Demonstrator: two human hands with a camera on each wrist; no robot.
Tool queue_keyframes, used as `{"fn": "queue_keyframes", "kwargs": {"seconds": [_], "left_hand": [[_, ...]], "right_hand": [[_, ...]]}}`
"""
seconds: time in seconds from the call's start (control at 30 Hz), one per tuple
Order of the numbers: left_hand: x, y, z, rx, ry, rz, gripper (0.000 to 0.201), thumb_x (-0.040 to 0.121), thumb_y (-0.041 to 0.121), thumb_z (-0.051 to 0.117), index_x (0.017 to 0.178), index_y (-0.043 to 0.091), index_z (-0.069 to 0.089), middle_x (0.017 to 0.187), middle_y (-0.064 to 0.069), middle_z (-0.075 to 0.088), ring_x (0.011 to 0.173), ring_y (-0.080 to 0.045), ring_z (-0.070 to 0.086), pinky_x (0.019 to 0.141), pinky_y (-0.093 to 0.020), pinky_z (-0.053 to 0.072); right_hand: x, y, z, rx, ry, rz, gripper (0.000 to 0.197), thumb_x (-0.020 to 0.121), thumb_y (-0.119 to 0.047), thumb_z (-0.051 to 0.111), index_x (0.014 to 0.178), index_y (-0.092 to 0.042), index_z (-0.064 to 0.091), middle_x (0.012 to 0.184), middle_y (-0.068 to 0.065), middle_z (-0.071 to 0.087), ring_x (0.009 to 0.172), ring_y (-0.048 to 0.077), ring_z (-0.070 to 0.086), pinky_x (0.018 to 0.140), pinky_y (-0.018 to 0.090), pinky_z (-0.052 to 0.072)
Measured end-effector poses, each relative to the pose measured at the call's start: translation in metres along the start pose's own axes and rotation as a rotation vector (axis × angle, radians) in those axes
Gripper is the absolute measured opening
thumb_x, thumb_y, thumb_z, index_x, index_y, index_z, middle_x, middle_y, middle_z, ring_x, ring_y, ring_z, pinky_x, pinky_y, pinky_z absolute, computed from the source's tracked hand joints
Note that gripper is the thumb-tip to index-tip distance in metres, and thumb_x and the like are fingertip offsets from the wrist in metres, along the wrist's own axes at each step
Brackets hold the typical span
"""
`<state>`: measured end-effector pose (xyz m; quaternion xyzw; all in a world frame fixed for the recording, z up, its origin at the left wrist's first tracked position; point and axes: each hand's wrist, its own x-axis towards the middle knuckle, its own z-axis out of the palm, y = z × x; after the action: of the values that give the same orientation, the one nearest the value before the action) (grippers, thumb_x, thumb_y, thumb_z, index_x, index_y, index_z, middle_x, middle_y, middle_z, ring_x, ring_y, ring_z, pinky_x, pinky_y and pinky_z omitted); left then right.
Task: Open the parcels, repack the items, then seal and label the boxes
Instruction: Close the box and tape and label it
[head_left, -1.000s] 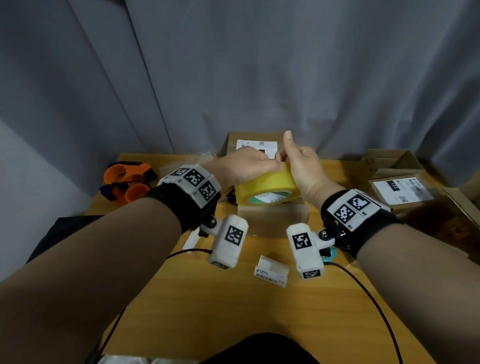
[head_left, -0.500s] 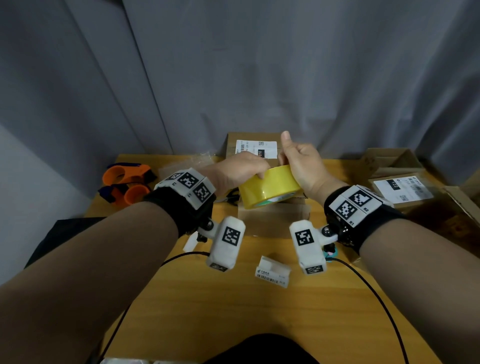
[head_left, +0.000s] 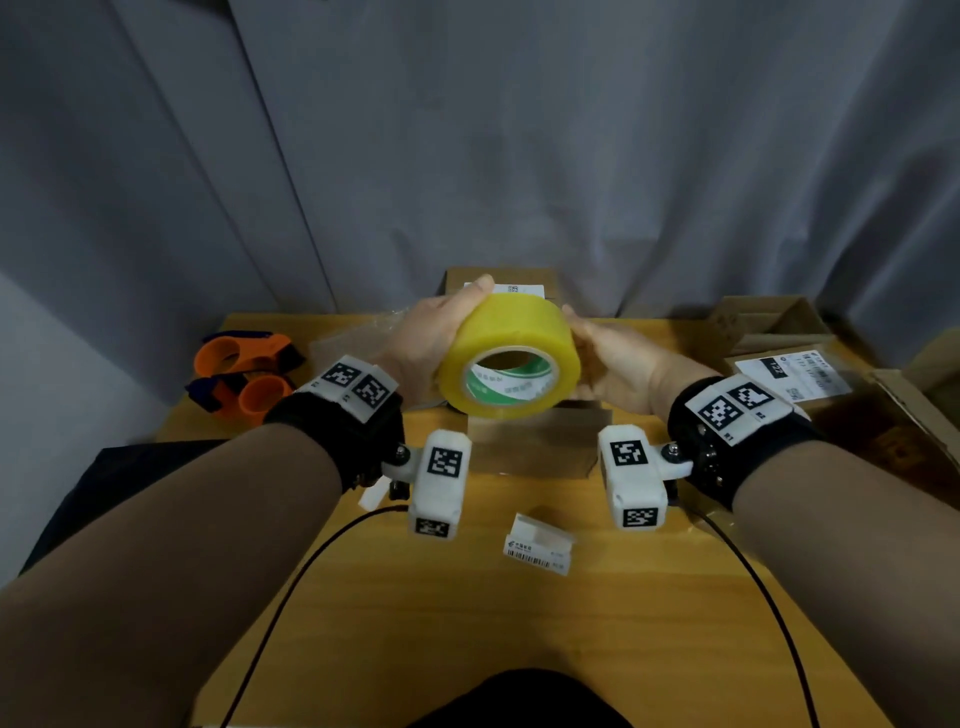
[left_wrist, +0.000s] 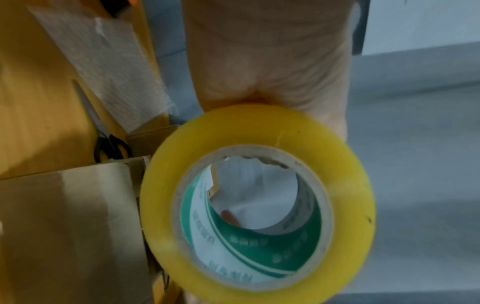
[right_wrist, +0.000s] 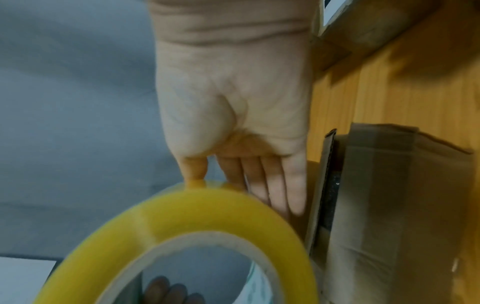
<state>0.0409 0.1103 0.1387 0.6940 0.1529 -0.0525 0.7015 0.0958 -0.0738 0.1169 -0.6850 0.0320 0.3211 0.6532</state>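
A fat roll of yellow packing tape (head_left: 511, 332) hangs in the air between my two hands, its green-printed core facing me. My left hand (head_left: 431, 338) grips its left side, thumb over the top and fingertips curled round the far rim. My right hand (head_left: 618, 353) lies against the right side with straight fingers (right_wrist: 275, 185) and the thumb touching the roll (right_wrist: 182, 211). Just below stands a small taped cardboard box (head_left: 535, 452), whose side shows in the left wrist view (left_wrist: 64, 226) and the right wrist view (right_wrist: 389, 205).
Two orange tape dispensers (head_left: 241, 374) lie at the table's left. A white barcode slip (head_left: 540, 543) lies near me. A labelled box (head_left: 498, 280) stands at the back, open cartons (head_left: 769, 327) and a labelled parcel (head_left: 795, 374) at the right. Scissors (left_wrist: 103, 133) and bubble wrap (left_wrist: 103, 61) lie on the left.
The roll has risen off the small box and tipped so its core faces me. My right hand left its pinch at the top and now lies flat on the side.
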Motion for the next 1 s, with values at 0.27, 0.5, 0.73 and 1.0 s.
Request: {"fn": "queue_keyframes", "kwargs": {"seconds": [0.27, 0.5, 0.73, 1.0], "left_hand": [[0.001, -0.002, 0.0, 0.128, 0.019, 0.059, 0.049, 0.087, 0.054, 0.057, 0.099, 0.008, 0.071, 0.088, -0.015, 0.073, 0.081, -0.032, 0.071, 0.075, -0.042, 0.059], [0.008, -0.011, 0.0, 0.322, 0.1, 0.138, 0.049, 0.091, 0.053, 0.051, 0.088, 0.007, 0.067, 0.074, -0.008, 0.071, 0.066, -0.022, 0.069, 0.058, -0.03, 0.056], [0.014, -0.013, 0.002, 0.099, 0.024, 0.072, 0.039, 0.099, 0.037, 0.044, 0.105, 0.005, 0.064, 0.091, -0.01, 0.071, 0.081, -0.021, 0.069, 0.072, -0.032, 0.057], [0.019, 0.009, 0.02, -0.212, 0.041, -0.039, 0.006, 0.099, 0.018, 0.047, 0.102, 0.013, 0.047, 0.09, -0.005, 0.059, 0.081, -0.016, 0.061, 0.073, -0.029, 0.052]], "right_hand": [[-0.004, -0.008, 0.009, 0.032, 0.048, 0.07, 0.037, 0.1, -0.036, 0.046, 0.123, -0.008, 0.054, 0.104, 0.015, 0.065, 0.087, 0.028, 0.068, 0.075, 0.041, 0.059], [-0.005, -0.017, 0.014, -0.068, 0.097, 0.015, 0.036, 0.095, -0.028, 0.058, 0.123, -0.004, 0.056, 0.12, 0.013, 0.062, 0.104, 0.024, 0.063, 0.084, 0.032, 0.054], [-0.007, -0.016, 0.025, -0.303, 0.061, -0.134, 0.051, 0.092, -0.046, 0.055, 0.138, -0.028, 0.044, 0.14, -0.002, 0.046, 0.125, 0.017, 0.044, 0.104, 0.036, 0.037], [-0.008, -0.009, 0.027, -0.21, 0.214, -0.233, 0.047, 0.082, -0.062, 0.059, 0.109, -0.023, 0.055, 0.113, -0.001, 0.062, 0.101, 0.015, 0.06, 0.094, 0.035, 0.049]]}}
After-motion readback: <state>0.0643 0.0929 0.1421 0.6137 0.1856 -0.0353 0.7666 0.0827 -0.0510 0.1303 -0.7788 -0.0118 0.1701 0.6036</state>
